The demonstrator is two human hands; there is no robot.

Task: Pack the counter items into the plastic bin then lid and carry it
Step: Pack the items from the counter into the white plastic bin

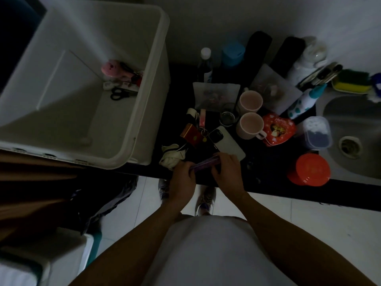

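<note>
**Purple stick in both hands, bin off to the left**

I have my left hand (182, 174) and right hand (226, 168) both clenched on a slim purple stick-like item (205, 163) at the near edge of the desk (268, 159). Its long axis runs left to right, one hand at each end. Beyond it lie a phone (226, 141) and two pink mugs (250, 125). The plastic bin (127, 149) sits further left, nearest my left hand; scissors (117, 93) already lie inside.

You see: white bin (144, 79) | black table (268, 162) | purple item (204, 164) | red heart tin (278, 129) | pink mugs (250, 102) | orange lid (309, 169)
</note>
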